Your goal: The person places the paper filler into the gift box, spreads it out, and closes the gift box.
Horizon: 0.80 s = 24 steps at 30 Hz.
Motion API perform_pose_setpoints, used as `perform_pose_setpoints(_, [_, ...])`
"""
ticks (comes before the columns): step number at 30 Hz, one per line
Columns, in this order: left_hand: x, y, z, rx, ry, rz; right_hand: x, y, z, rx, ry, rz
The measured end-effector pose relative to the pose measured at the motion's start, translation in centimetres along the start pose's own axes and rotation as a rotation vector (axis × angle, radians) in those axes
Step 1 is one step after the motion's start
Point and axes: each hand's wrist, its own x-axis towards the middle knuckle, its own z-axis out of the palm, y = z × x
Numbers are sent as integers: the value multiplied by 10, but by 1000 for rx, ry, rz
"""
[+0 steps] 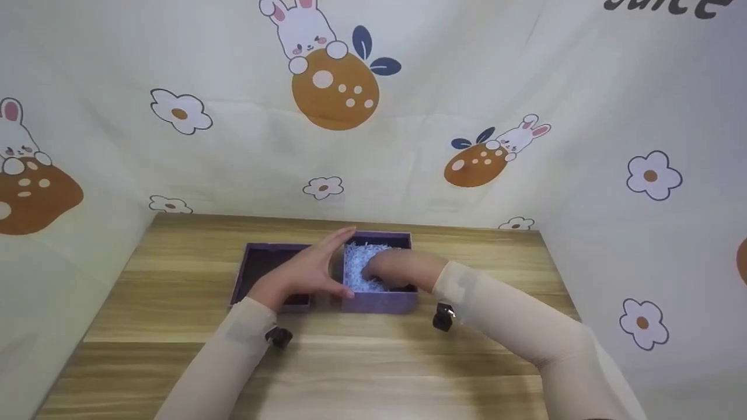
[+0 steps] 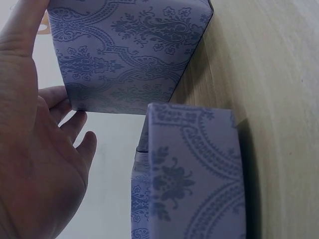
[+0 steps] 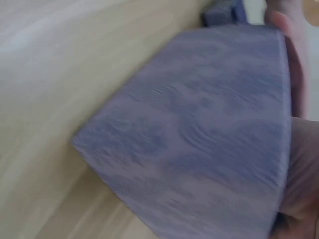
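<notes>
A purple patterned box (image 1: 379, 303) holds pale blue shredded paper (image 1: 359, 271). My left hand (image 1: 312, 265) spans the left side of this box, thumb at its near corner and fingertips at its far corner. In the left wrist view the left hand (image 2: 40, 149) steadies the patterned box wall (image 2: 134, 59). My right hand (image 1: 402, 267) reaches down inside the box, its fingertips in the shredded paper. In the blurred right wrist view the right hand (image 3: 301, 174) goes over the rim behind the box's front wall (image 3: 199, 124); its fingers are hidden there, so I cannot tell how they lie.
A second shallow purple box or lid (image 1: 297, 308) with a dark inside lies left of the box, partly under my left forearm. Both stand on a wood-grain table (image 1: 373, 361). A patterned cloth (image 1: 245, 157) rises behind and at both sides.
</notes>
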Motion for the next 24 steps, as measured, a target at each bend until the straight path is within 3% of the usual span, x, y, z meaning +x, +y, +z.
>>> perform_pose_setpoints(4, [0, -1, 1, -1, -3, -20, -7, 3, -8, 45, 25, -16])
perform_pose_setpoints(8, [-1, -4, 1, -5, -8, -32, -16, 11, -20, 199, 52, -137])
perform_pose_setpoints(12, [0, -4, 1, -5, -3, -25, -10, 12, -15, 283, -17, -232])
perform_pose_setpoints(19, [2, -1, 1, -5, 2, -5, -3, 2, -11, 175, -108, -165])
perform_pose_setpoints(24, [2, -1, 0, -12, 1, 2, -11, 9, -22, 179, -57, -102])
